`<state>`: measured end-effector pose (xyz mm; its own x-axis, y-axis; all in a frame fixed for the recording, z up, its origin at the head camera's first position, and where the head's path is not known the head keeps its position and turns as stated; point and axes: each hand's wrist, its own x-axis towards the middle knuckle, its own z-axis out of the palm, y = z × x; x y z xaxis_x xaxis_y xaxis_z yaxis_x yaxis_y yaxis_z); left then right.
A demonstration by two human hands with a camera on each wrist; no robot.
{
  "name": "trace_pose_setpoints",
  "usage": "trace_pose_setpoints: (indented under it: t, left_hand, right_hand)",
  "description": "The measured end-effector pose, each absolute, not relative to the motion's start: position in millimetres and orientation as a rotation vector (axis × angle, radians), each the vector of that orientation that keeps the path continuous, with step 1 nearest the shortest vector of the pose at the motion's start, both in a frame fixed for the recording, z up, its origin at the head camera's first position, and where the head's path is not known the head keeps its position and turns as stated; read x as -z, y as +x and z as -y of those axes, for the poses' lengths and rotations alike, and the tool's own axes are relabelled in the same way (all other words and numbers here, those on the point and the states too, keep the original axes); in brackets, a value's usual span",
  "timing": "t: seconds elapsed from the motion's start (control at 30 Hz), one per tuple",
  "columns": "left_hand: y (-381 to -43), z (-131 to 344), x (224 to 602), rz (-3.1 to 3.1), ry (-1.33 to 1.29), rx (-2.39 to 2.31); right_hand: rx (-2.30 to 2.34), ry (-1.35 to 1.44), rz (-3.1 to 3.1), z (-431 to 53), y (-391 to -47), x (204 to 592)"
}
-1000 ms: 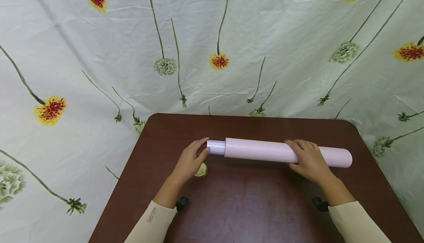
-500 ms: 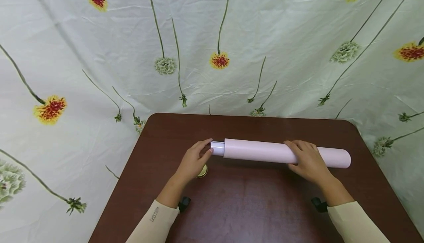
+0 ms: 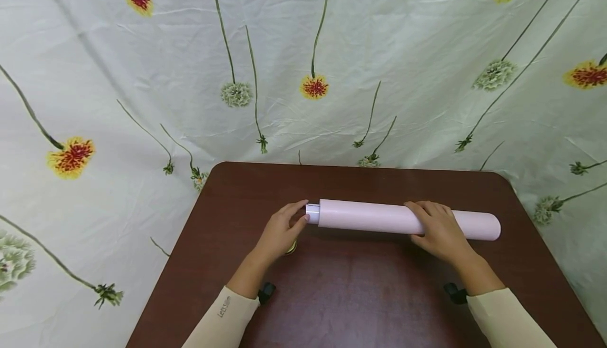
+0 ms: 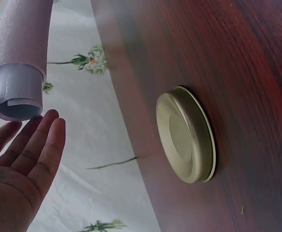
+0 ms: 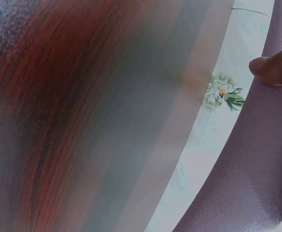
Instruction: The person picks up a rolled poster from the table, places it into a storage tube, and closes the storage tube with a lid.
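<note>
A long pale pink tube (image 3: 370, 216) lies crosswise over the table, held near its right part by my right hand (image 3: 438, 229), thumb on the near side. Out of its left end sticks a short length of a glossy white roll of sheet (image 3: 312, 214). My left hand (image 3: 280, 232) is at that roll, thumb and fingertips right at its outer rim. In the left wrist view its fingers (image 4: 49, 150) are fairly straight under the roll's open end. A round gold lid (image 4: 179, 140) rests on the tabletop below the left hand, mostly hidden by it in the head view.
The dark reddish-brown table (image 3: 360, 300) has rounded far corners. A pale cloth (image 3: 284, 126) printed with flowers hangs behind and beside it. Black wrist mounts (image 3: 267, 291) show at both cuffs.
My left hand has moved right, and the white roll has slid deeper into the tube, so less sticks out. The tube and right hand have shifted slightly left. More of the lid is covered.
</note>
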<state>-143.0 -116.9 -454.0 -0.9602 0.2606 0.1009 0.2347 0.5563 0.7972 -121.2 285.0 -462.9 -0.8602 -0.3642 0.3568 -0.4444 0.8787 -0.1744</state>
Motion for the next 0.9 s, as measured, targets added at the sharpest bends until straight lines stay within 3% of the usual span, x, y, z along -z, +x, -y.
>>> trace_pose_setpoints:
  t: [0.9]
  left_hand:
    - [-141.0, 106.4, 459.2, -2.782, 0.511, -1.345]
  right_hand:
    - [-0.361, 0.615, 2.721, -279.5, -122.6, 462.7]
